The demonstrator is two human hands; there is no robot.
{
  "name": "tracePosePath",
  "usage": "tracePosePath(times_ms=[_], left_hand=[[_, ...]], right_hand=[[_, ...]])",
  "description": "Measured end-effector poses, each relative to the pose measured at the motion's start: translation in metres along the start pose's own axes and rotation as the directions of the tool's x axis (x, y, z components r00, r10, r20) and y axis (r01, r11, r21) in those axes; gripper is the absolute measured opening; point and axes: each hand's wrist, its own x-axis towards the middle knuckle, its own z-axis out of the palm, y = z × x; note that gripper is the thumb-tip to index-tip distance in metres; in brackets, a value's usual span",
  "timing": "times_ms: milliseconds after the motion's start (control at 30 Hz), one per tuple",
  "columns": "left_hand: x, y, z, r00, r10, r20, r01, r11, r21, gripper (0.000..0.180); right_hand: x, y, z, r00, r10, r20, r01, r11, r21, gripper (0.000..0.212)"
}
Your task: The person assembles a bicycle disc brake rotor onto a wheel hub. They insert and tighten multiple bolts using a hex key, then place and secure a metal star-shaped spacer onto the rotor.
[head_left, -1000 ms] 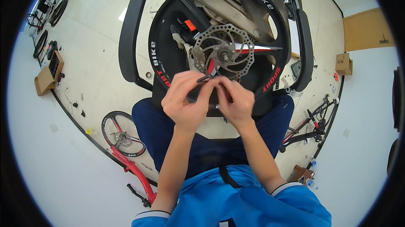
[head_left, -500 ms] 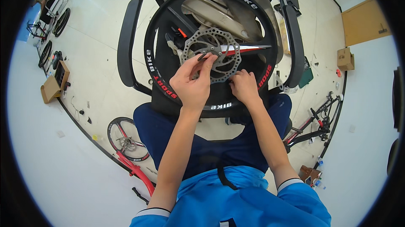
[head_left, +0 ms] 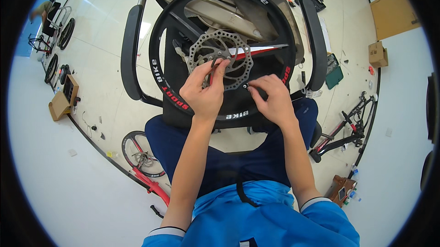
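A black bicycle wheel (head_left: 154,40) with spokes partly red and white lies flat on the seat of an office chair in front of me. A silver disc brake rotor (head_left: 248,59) with a toothed, drilled edge sits at its hub. My left hand (head_left: 204,92) is closed over the hub, pinching a short dark rod (head_left: 214,61) that looks like a hex key. Just right of the rotor's lower edge, my right hand (head_left: 274,96) holds a tiny dark bolt (head_left: 245,86) between thumb and forefinger; its other fingers are curled.
Chair armrests (head_left: 132,52) flank the wheel, and a silvery metal part (head_left: 213,11) lies beneath it. On the floor are another wheel (head_left: 137,153), a red frame (head_left: 151,183), a dark bike frame (head_left: 346,130), an open cardboard box (head_left: 62,102) and a brown bag (head_left: 340,189).
My right hand has lifted from low by the rotor's edge and turned, and the small bolt now shows in its fingertips. My left hand stays at the hub. The view has shifted slightly.
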Motion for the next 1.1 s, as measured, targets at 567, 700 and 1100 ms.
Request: tracePosePath(times_ms=[567,700,1100], left_hand=[[0.001,-0.003,-0.005,0.999,0.012,0.046,-0.011,1.000,-0.026,0.013],[0.001,-0.004,-0.003,0.997,0.057,0.045,-0.057,0.998,0.003,0.015],[0.003,0.000,0.003,0.988,0.130,0.084,-0.124,0.990,-0.069,0.025]], right_hand=[[0.016,-0.018,0.006,0.998,-0.023,-0.056,0.030,0.990,0.138,0.010],[0.017,-0.021,0.005,0.998,-0.030,-0.056,0.037,0.990,0.138,0.011],[0.046,-0.063,0.013,0.929,-0.045,-0.367,0.181,0.922,0.343,0.023]])
